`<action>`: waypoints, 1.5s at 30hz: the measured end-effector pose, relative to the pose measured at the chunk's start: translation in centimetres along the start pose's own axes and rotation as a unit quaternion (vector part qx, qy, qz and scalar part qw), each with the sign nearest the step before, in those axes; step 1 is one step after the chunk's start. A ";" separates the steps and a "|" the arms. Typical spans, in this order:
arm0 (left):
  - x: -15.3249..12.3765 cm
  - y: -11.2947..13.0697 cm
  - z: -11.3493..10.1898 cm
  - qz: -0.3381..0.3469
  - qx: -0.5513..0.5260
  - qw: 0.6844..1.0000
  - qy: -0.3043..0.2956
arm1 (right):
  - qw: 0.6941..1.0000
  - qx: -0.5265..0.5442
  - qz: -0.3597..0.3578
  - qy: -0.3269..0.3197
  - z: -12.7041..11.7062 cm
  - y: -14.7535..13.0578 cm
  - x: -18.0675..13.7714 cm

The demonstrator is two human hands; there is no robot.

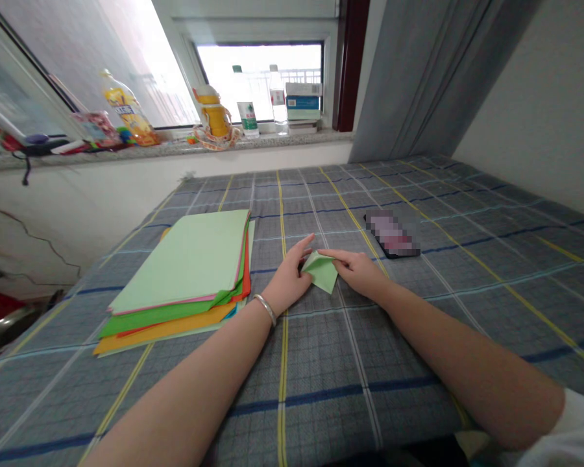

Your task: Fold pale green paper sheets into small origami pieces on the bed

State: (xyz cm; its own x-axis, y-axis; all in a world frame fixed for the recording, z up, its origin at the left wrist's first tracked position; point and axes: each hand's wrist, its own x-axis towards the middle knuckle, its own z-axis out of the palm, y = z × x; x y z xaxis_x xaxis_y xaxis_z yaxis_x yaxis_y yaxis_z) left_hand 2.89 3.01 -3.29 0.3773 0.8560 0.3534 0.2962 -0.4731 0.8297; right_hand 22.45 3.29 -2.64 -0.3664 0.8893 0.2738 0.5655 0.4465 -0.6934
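Room: a home — by its look, a bedroom
Plaid cloth (316, 363): spread broad and flat, like a bedcover
Windowsill (170, 144): household clutter — yellow flask (217, 120), drink bottle (126, 109), clear bottle (277, 100), stacked boxes (303, 102)
Curtain (423, 71): grey, hanging beside the window (257, 30)

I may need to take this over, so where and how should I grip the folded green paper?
Probably best to pinch the folded green paper lightly at its near corner, coming from the wearer's side. That tip juts uncovered toward the wearer, while the left hand is at the left edge and the right hand at the upper right.
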 end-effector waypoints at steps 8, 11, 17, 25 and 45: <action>-0.2 1.0 -1.3 0.063 0.305 0.950 -0.011 | 1.000 0.012 -0.026 -0.010 -0.3 2.0 0.5; -0.3 1.4 -1.6 0.072 0.337 0.938 -0.043 | 0.999 0.018 -0.038 -0.014 -0.5 2.1 0.4; -0.4 1.0 -1.9 0.104 0.348 0.928 -0.084 | 0.997 -0.045 -0.069 -0.016 -0.9 2.1 0.4; -0.3 0.3 -2.1 0.137 0.313 0.932 -0.119 | 0.993 -0.071 -0.095 -0.027 -1.1 2.2 0.1; -0.7 0.7 -1.3 0.098 0.369 0.915 -0.135 | 0.968 -0.228 -0.094 -0.053 0.7 1.3 0.4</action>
State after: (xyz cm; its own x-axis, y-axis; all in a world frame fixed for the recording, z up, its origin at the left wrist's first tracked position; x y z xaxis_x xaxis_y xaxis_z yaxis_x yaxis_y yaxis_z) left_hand 1.71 2.38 -2.36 0.6598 0.7041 0.2626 0.6731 -0.7091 0.2101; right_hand 22.50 4.18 -3.90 -0.5541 0.7840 0.2797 0.7406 0.6177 -0.2645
